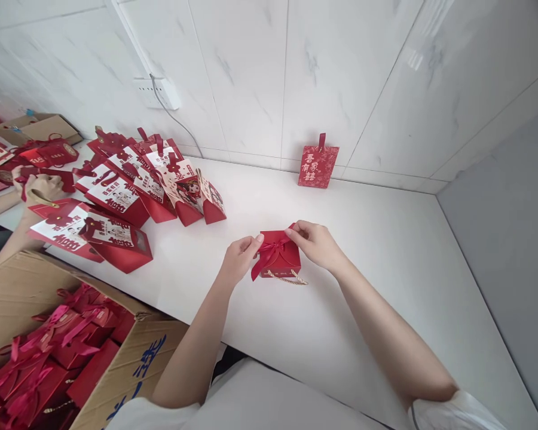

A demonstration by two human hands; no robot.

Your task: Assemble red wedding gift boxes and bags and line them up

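A small red gift box with a gold cord handle sits on the white table in front of me. Across its top is a red ribbon tied in a bow, one tail hanging over the left front. My left hand is closed at the box's left edge, thumb and forefinger pinching the ribbon there. At the upper right corner, my right hand pinches the ribbon's other side between thumb and fingers. The fingertips partly hide what they grip.
Several red and white gift boxes stand to the left, where a co-worker's hands handle red items. A cardboard carton at lower left holds red boxes. One red card-like package leans against the tiled wall.
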